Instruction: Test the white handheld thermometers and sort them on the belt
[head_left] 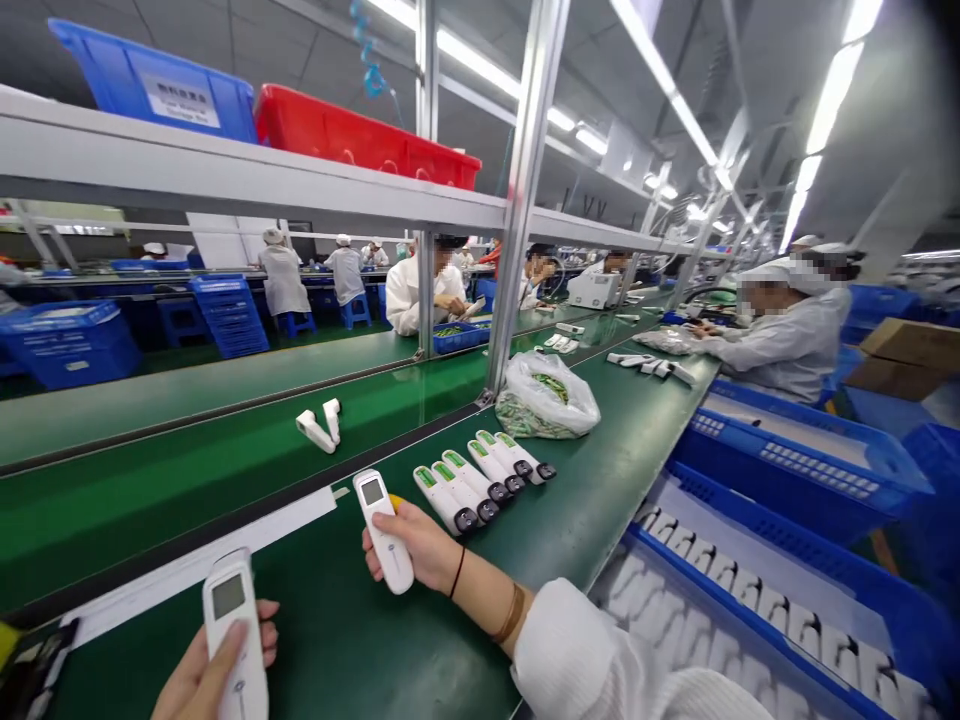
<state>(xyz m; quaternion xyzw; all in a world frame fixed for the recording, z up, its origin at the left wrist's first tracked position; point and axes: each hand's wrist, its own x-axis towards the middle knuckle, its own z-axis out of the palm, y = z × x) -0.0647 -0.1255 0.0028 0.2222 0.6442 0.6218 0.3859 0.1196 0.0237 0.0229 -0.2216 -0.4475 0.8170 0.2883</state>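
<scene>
At the lower left, my left hand [206, 668] is closed round a white handheld thermometer [238, 650], its small grey screen facing up. My right hand [416, 545] grips another white thermometer [391, 550] by its body, thumb on the front, above the green bench. Just beyond the right hand lie several white thermometers with black ends and green labels [450, 492], in a slanted row. Two more white thermometers [319, 430] rest on the green strip behind the bench.
A clear plastic bag of green pieces [547, 395] sits past the row. Blue crates [765, 545] holding white devices stand right of the bench [592, 480]. A metal post [525, 190] rises behind. Co-workers in white [787, 335] sit farther along.
</scene>
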